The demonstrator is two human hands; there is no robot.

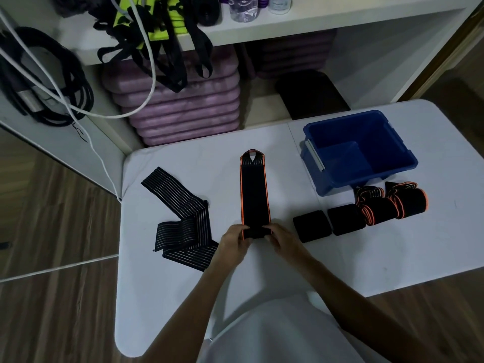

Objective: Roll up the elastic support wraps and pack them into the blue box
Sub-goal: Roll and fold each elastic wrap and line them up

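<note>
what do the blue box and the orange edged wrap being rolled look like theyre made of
Blue box: looks like moulded plastic, smooth with a slight sheen and thick rounded rim. Orange-edged wrap: seems a matte black stretch fabric, likely woven elastic, with stitched orange trim and ribbed lines near its looped far end.

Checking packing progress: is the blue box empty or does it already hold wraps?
Empty: the blue box shows only its bare blue floor; rolled wraps lie outside it.
</note>
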